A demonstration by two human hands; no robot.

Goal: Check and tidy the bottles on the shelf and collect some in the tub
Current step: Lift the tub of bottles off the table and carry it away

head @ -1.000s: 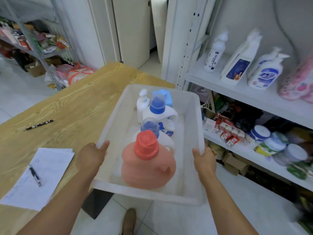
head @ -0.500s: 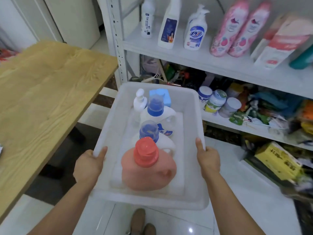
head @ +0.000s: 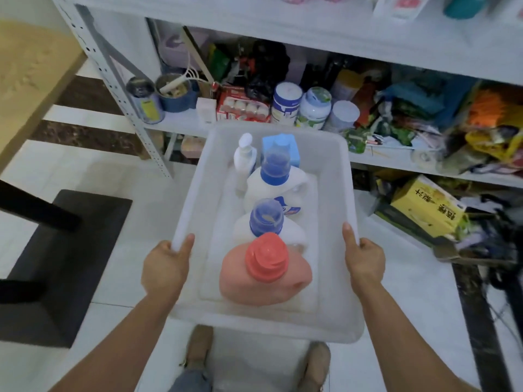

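1. Tub (head: 325,142): carried in the air between the two grips, in front of the shelf (head: 396,162). It is not set down.
2. Left grip (head: 165,267) is clamped on the tub's left long rim with the thumb over the top. Right grip (head: 365,263) does the same on the right rim. Both sit on the near half of the tub.
3. Load, from the grips forward:
   - pink bottle (head: 263,281), level with the grips
   - near white bottle (head: 295,236), blue cap
   - far white bottle (head: 271,190), blue cap
   - pump bottle (head: 244,159) and blue box (head: 294,154) at the far end
4. Orientation: the tub's long axis runs straight away from the grips toward the shelf, roughly level. The bottles stand upright with caps up, in a line along that axis.
5. Progress, my read: collecting looks mostly done, with four bottles in. Left to do: park the tub and tidy. The top tier is cropped, so I can't tell whether more bottles are waiting there.
6. Outward:
   - the lower tiers ahead of the grips are packed with jars (head: 312,107) and bags
   - worktop (head: 28,80) is far off, past the left grip
   - yellow carton (head: 427,210) is on the floor beyond the right grip
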